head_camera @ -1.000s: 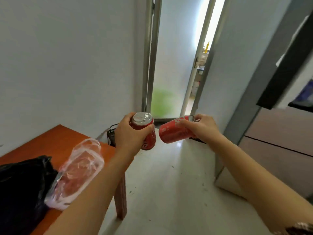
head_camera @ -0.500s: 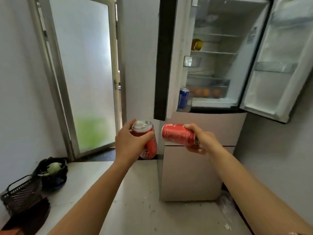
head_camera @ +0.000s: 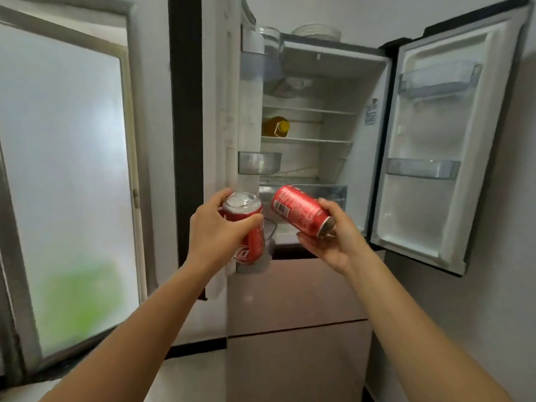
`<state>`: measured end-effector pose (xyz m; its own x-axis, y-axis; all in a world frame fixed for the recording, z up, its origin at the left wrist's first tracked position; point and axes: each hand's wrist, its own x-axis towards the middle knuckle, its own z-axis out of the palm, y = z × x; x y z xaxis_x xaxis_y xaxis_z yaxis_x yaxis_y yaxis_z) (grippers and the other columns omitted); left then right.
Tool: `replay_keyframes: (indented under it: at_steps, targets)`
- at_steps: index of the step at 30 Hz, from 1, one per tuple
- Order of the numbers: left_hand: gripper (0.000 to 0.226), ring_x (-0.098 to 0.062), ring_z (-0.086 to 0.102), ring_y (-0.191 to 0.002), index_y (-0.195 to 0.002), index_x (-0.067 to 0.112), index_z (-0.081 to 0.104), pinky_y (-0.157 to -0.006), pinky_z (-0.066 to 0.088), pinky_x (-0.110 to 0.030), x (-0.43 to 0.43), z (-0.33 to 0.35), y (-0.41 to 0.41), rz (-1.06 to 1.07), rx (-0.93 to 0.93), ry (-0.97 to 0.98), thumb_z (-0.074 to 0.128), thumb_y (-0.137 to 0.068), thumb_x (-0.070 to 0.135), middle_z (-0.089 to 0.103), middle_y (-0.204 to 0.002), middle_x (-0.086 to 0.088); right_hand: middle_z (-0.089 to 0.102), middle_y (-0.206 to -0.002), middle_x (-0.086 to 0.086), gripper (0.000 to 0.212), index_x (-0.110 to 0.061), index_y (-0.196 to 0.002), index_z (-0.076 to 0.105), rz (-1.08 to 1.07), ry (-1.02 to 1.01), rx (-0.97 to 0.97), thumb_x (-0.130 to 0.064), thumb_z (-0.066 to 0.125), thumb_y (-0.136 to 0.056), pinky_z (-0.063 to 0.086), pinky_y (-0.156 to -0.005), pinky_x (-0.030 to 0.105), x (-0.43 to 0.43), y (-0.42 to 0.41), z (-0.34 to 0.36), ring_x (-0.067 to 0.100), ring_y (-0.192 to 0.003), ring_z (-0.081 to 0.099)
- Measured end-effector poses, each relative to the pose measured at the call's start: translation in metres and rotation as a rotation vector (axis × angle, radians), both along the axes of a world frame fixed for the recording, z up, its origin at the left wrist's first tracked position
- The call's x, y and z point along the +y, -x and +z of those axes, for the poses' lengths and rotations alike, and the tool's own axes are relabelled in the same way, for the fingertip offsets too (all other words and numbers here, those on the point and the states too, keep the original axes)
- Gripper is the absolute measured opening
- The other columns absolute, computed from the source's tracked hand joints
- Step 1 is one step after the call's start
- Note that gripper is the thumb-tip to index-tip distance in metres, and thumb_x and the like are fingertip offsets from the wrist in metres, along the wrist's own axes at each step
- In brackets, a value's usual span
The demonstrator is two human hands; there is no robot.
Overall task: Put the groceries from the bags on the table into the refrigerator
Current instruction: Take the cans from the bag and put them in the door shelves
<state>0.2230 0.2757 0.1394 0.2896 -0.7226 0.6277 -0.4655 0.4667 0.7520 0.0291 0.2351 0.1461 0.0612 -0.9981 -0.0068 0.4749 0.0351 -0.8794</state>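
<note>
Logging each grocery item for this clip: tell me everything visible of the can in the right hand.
The red can looks like metal, with white print, a barcode near its far end and a silver end by the palm. It is tilted almost onto its side, far end up and left toward the open refrigerator. The right hand grips its near end, thumb above, fingers below. A narrow gap separates it from the other can. Whether it is opened cannot be told.

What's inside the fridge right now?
The refrigerator holds an amber bottle on a middle shelf. The drawer below is partly covered by the upright can in the left hand and the tilted can in the right hand.
</note>
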Motion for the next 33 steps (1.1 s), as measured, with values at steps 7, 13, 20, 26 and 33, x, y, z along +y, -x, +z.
replay_keyframes:
  at_steps: [7,13,20,26,33]
  targets:
    - [0.076,-0.008,0.056,-0.106,-0.135,0.023,0.048,-0.087,0.05,-0.022,-0.064,0.071,0.026,-0.051,-0.07,0.157,0.08,-0.067,0.034,0.058,-0.124,0.009,0.059,-0.118,0.021,0.04,-0.011,-0.117,0.055,0.157,0.157,-0.258,-0.019,0.069,-0.08,0.055,-0.086,0.046,-0.092,0.025,0.049,0.036,-0.108,0.062]
    - [0.078,-0.005,0.06,-0.103,-0.132,0.019,0.051,-0.083,0.051,-0.012,-0.097,0.125,0.044,0.013,-0.12,0.379,0.082,-0.062,0.034,0.061,-0.113,0.011,0.067,-0.096,0.008,0.042,-0.009,-0.113,0.059,0.233,0.261,-0.037,-0.02,0.071,-0.074,0.05,-0.095,0.043,-0.166,0.023,0.09,0.022,-0.093,0.064]
    - [0.08,-0.008,0.057,-0.109,-0.132,0.017,0.05,-0.091,0.049,-0.016,-0.144,0.15,0.044,0.235,-0.327,0.447,0.086,-0.061,0.029,0.058,-0.121,0.004,0.071,-0.105,0.009,0.055,-0.004,-0.118,0.06,0.241,0.571,0.143,-0.003,0.079,-0.066,0.053,-0.082,0.028,-0.237,0.001,0.132,0.022,-0.099,0.067]
    - [0.077,-0.01,0.059,-0.107,-0.128,0.022,0.052,-0.093,0.051,-0.029,-0.16,0.14,0.034,0.41,-0.41,0.37,0.088,-0.06,0.024,0.06,-0.118,0.004,0.067,-0.116,0.006,0.099,-0.017,-0.13,0.048,0.33,0.776,0.318,-0.011,0.093,-0.042,0.054,-0.092,0.044,-0.27,-0.024,0.141,0.022,-0.109,0.064]
    - [0.08,-0.015,0.06,-0.098,-0.127,0.021,0.046,-0.078,0.043,-0.017,-0.167,0.135,0.038,0.515,-0.498,0.185,0.087,-0.058,0.016,0.061,-0.115,0.003,0.06,-0.111,-0.004,0.081,-0.02,-0.124,0.043,0.421,0.983,0.473,0.005,0.084,-0.06,0.056,-0.077,0.021,-0.279,-0.038,0.134,0.009,-0.099,0.062]
